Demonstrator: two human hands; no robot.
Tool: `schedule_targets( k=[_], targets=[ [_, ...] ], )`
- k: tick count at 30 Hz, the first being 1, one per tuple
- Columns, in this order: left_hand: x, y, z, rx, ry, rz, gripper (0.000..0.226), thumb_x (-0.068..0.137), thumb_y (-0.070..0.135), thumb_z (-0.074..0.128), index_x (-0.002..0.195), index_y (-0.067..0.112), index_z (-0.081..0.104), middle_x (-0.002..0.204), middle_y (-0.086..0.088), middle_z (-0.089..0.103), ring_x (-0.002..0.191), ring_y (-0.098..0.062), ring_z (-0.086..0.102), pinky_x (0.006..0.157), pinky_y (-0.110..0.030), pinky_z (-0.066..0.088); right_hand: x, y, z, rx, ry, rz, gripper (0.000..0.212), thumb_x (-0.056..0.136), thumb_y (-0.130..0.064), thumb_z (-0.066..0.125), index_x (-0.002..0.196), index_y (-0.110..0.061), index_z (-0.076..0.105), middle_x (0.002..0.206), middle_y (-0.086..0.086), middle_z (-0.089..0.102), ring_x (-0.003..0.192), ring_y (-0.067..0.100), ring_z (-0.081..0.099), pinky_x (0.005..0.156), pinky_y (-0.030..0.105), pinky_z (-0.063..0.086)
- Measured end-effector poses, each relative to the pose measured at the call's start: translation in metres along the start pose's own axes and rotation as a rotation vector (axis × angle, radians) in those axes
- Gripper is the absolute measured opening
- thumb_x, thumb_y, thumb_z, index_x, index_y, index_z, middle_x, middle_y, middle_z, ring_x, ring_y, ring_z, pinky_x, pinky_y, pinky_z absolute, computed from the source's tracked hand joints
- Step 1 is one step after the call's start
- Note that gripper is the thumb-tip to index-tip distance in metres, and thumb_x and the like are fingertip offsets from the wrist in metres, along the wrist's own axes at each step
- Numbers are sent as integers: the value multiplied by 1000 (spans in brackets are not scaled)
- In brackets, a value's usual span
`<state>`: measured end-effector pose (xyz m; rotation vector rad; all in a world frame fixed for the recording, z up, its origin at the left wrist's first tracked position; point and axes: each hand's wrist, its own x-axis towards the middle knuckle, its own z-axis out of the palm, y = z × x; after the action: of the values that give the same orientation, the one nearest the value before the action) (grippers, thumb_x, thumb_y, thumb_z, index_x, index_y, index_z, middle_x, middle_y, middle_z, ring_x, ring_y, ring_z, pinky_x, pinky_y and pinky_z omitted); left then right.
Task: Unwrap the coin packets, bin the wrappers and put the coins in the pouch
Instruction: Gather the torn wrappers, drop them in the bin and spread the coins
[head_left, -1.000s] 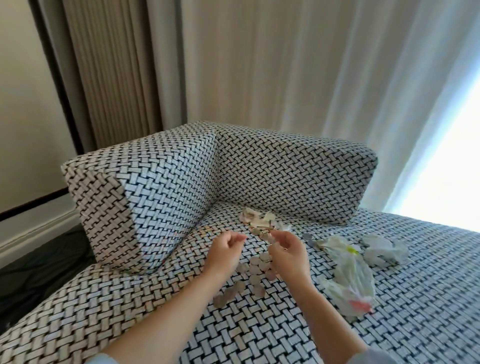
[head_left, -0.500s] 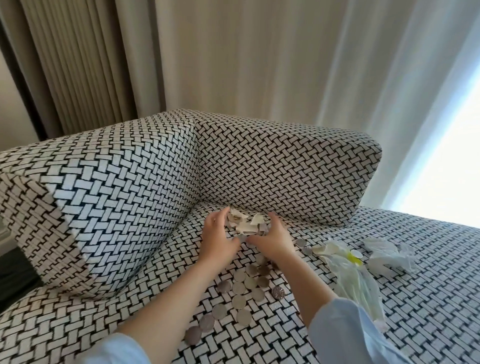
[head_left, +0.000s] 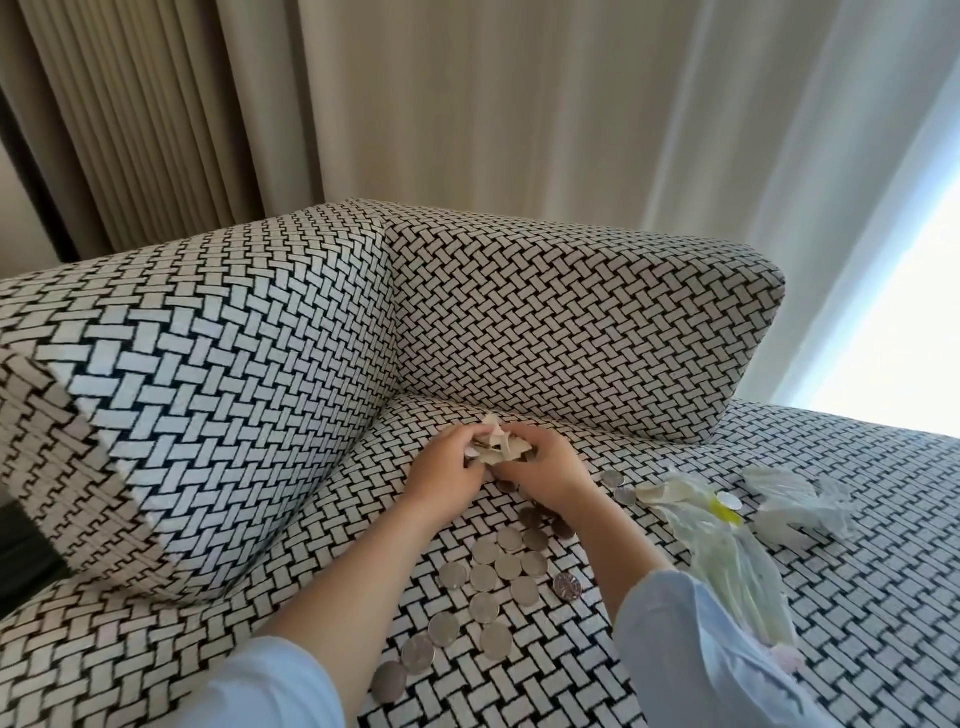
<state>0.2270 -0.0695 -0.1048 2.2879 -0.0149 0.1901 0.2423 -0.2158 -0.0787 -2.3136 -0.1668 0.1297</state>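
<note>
Both hands now close together over the paper scraps, having reached forward from the coin spread. On the woven sofa seat (head_left: 779, 649), unwrapped coins (head_left: 493, 577) lie loose; left hand (head_left: 441, 470) and right hand (head_left: 545, 467) have their fingers bunched around torn wrappers (head_left: 498, 444). Binning and pouching apparently remain; plastic bags (head_left: 727, 545) lie beside.

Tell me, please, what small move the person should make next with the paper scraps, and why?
Probably lift the wrappers clear, gathered between the left hand and right hand, and carry them away to bin. The loose coins lie bare on the sofa, so no paper seems left among them; no bin is in view.
</note>
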Motion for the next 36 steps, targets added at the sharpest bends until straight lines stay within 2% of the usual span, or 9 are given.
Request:
schedule_targets(
  k=[3,6,8,11,15,20,28,32,36],
  targets=[
    [-16,1,-4,-12,6,-13,47,93,8,51,134,31,54,136,6,51,109,-13,55,87,-28,49,-18,-5,1,10,-2,-32,37,79,-40,75,115,-34,66,89,-13,69,78,10,63,72,34,56],
    [-37,5,-6,-17,26,-42,44,94,9,53,131,32,57,132,10,55,112,-10,54,88,-23,42,-40,-8,3,-34,-19,-27,22,84,-42,71,105,-40,67,70,-12,65,53,7,55,49,24,42],
    [-51,9,-7,-8,50,-61,36,95,12,55,125,31,61,122,13,59,96,-4,55,76,-20,43,-52,-11,4,-74,-38,-24,6,92,-35,63,92,-32,68,73,-4,70,54,11,57,52,28,48],
    [-76,16,-11,-42,68,-103,25,96,16,56,116,27,66,112,11,66,79,1,55,64,-14,42,-76,-18,5,-137,-48,0,15,98,-27,54,90,-22,65,75,2,71,59,19,64,58,33,55],
    [-108,24,-22,-114,69,-141,24,96,10,55,111,22,69,111,8,68,85,-2,59,62,-11,40,-108,-22,13,-146,-5,-22,19,98,-24,53,82,-16,59,70,0,65,55,13,55,52,27,48],
    [-144,39,-42,-161,144,-130,29,97,10,54,122,21,63,109,14,59,70,7,53,49,-7,45,-137,-44,14,42,22,-49,30,100,-22,51,75,-6,60,56,-5,55,36,-2,43,38,14,33],
    [-200,35,-97,-258,254,-127,21,96,14,58,114,20,67,97,16,62,82,6,57,59,-7,42,-181,-97,31,138,-25,-121,29,96,-23,55,72,-6,59,57,0,47,45,9,31,44,21,27],
    [-236,15,-135,-368,324,-199,22,96,8,55,111,17,67,103,1,70,85,-17,69,74,-39,59,-204,-133,64,148,-68,-200,40,94,-20,57,56,-16,47,47,-6,40,42,9,29,42,20,25],
    [-275,-15,-178,-439,446,-265,18,97,8,50,98,15,66,94,-10,72,81,-23,71,77,-42,59,-227,-173,113,190,-137,-258,30,90,-21,61,63,-14,53,54,-2,48,48,12,39,47,24,30]
  ],
)
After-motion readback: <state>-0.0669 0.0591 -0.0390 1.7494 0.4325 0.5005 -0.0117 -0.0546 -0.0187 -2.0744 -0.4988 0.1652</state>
